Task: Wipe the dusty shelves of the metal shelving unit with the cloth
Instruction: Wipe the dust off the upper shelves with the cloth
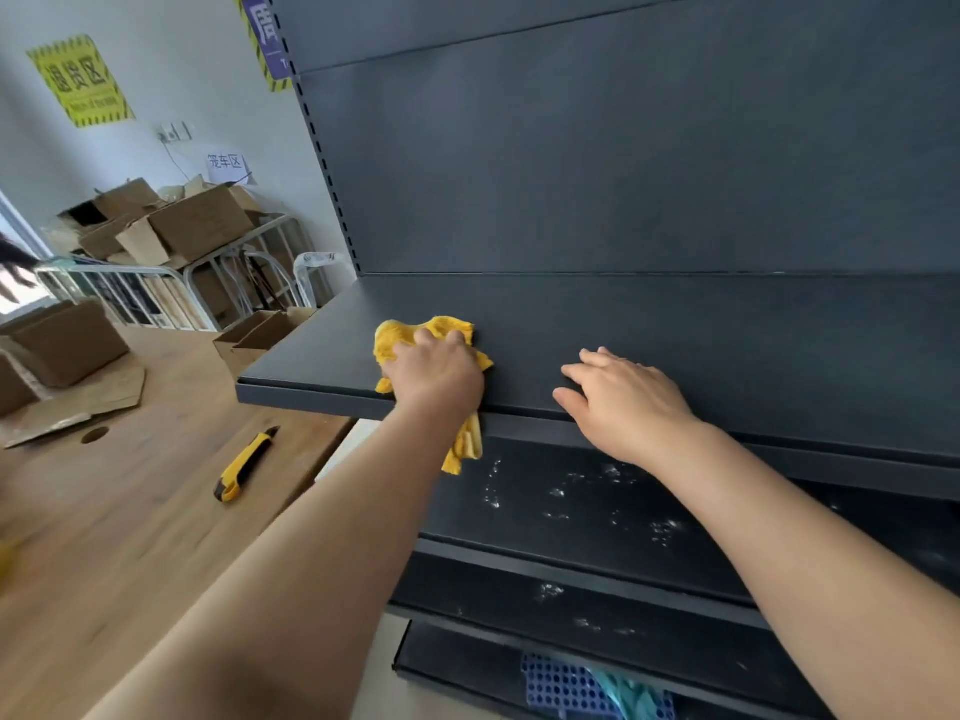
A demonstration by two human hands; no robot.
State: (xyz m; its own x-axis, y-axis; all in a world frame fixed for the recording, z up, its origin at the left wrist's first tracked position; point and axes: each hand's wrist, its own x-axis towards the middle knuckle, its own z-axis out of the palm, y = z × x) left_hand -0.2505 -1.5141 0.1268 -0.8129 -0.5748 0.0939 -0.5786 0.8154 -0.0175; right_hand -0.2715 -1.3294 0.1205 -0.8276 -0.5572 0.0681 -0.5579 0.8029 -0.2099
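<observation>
Top shelf (675, 330), dark metal: I see cloth (405, 337), yellow, bunched on it near left end, one corner hanging over front edge. Left hand (441, 374) grips cloth against shelf. Right hand (628, 402) rests flat on bare metal just beside it. Shelf below (571, 506) carries white dust specks; next one down (623, 610) too. To my left, wooden table (130, 537): utility knife (244, 465), cardboard boxes (67, 345), flattened cardboard (78, 407).

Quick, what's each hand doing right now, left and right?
Left hand: gripping the cloth on the shelf.
Right hand: open, resting on the shelf, holding nothing.
</observation>
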